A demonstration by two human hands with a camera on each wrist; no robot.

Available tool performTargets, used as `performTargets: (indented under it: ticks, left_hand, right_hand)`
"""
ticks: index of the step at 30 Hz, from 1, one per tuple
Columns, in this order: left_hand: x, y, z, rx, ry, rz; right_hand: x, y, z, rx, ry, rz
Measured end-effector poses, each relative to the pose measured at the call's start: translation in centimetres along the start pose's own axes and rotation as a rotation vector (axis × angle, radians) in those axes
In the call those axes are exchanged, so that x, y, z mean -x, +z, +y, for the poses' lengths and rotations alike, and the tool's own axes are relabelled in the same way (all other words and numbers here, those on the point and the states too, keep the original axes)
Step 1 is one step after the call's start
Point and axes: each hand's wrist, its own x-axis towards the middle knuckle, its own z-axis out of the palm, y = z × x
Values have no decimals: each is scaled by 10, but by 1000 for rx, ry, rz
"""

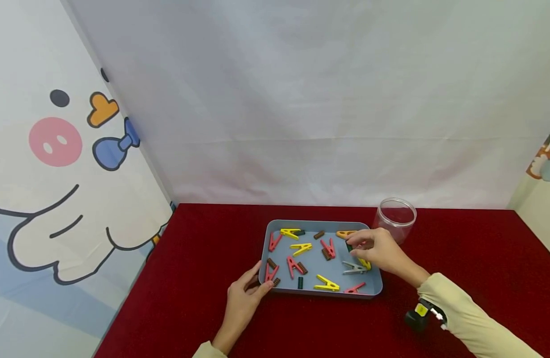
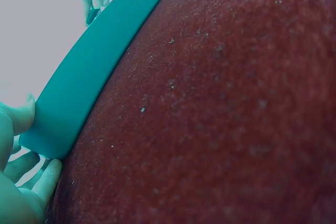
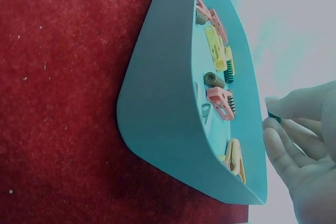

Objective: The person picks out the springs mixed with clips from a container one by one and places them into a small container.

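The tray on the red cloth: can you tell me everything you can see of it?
The tray is a shallow, blue-grey rectangle with rounded corners and smooth, low walls, apparently plastic. It lies flat on the red cloth, open side up, with a clear jar beyond its far right corner. Coloured clips and small springs lie scattered inside. The left hand holds its near left corner; the right hand, over its right end, hides part of it.
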Motion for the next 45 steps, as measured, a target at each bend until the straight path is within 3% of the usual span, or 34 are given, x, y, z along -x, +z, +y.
performTargets:
  ticks: [6,14,18,26,35,45]
  left_hand:
    - [-1,1,-4,-16,-12,21]
    - [-1,1,-4,-20,-9,33]
    - [-1,1,-4,-20,-5,35]
    - [-1,1,-6,-31,14,24]
    - [-1,2,-5,-30,4,29]
    - [-1,3,-4,-28,-6,30]
  right_hand:
    - [6,-8,-28,-30,-21,-2]
    - [3,-7,-3,-17,-19,0]
    - [3,-8,-1,-37,-20,11]
    - [5,-12,-8,-43,7,13]
    - [11,-21,-41,-51,35,16]
    - [14,-25,-42,-83,34,12]
